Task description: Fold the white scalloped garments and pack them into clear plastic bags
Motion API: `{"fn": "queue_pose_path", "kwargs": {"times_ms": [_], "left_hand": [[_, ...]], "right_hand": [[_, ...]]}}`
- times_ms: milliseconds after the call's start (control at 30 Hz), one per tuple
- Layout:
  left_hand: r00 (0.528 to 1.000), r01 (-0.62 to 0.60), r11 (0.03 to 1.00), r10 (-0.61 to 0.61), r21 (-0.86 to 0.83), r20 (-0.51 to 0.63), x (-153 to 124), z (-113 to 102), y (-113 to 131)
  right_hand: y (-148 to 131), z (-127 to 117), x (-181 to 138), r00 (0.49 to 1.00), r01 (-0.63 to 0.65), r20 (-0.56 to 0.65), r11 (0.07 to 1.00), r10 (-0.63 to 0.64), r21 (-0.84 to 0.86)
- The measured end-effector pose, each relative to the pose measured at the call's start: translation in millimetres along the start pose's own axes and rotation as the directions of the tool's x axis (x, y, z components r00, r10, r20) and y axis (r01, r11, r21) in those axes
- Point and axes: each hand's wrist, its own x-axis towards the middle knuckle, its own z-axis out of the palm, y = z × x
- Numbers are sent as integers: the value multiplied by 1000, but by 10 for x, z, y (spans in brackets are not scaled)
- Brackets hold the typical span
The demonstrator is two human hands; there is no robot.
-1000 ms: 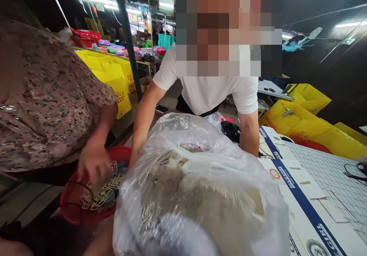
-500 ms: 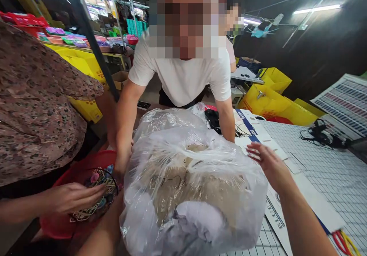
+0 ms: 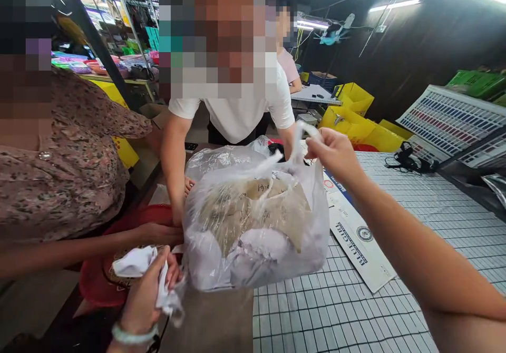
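Note:
A large translucent plastic bag (image 3: 256, 253) sits on the table in front of me. Through its film I see brown cardboard (image 3: 229, 205) with handwriting and soft white contents. My right hand (image 3: 334, 153) is closed in a pinch on a twisted loop at the bag's upper right, pulling it upward. At the lower left, my left hand (image 3: 152, 284), with a pale bracelet at the wrist, is closed around a crumpled white bundle (image 3: 136, 262); cloth or plastic, I cannot tell. That bundle is beside the bag, over a red basin.
A person in a white shirt (image 3: 233, 116) leans over the far side, an arm at the bag. Another in a floral top (image 3: 87, 147) reaches in from the left, above the red basin (image 3: 93, 279). A flattened white carton (image 3: 359, 237) lies on the gridded tabletop (image 3: 395, 200).
My right hand went from open beside the bag to pinching its raised loop. My left hand came into view holding a white bundle. The bag now appears farther from me.

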Motion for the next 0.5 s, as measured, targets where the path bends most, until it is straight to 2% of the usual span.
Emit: {"fn": "queue_pose_path", "kwargs": {"times_ms": [33,67,100,133,167,200,233,300,367,400,433,467,500], "left_hand": [[993,63,996,-58,-58,99,-114,-43,-49],[978,135,989,-122,-68,167,-221,-81,-116],[965,196,980,-186,-36,187,-315,-107,-201],[955,243,970,-240,7,175,-394,-117,-303],[948,276,960,-280,48,153,-457,-110,-415],[945,291,953,-299,80,133,-503,-88,-532],[942,297,949,-310,107,127,-536,-54,-646],[929,310,936,-336,168,153,-566,29,-856],[907,319,924,-362,210,215,-559,103,-1038],[891,326,922,-373,209,258,-543,133,-1124],[871,343,921,-385,184,306,-521,158,-1210],[849,378,916,-401,137,343,-491,181,-1297],[824,433,898,-429,77,370,-458,208,-1386]], "right_hand": [[7,-33,52,992,-87,102,994,80,66],[29,-45,102,952,-193,261,975,160,106],[65,-38,146,868,-312,437,943,234,116],[108,-15,182,760,-423,582,900,290,104],[155,22,207,670,-506,665,859,330,83],[199,68,220,631,-545,688,836,358,64],[238,120,220,634,-538,677,842,373,41],[289,237,192,675,-389,663,920,323,-51],[297,359,147,686,-76,696,971,215,-226],[285,414,127,692,103,702,940,167,-325],[259,460,112,713,259,690,868,126,-425],[219,490,102,753,365,653,773,83,-519],[164,502,97,804,404,593,693,42,-597]]}}
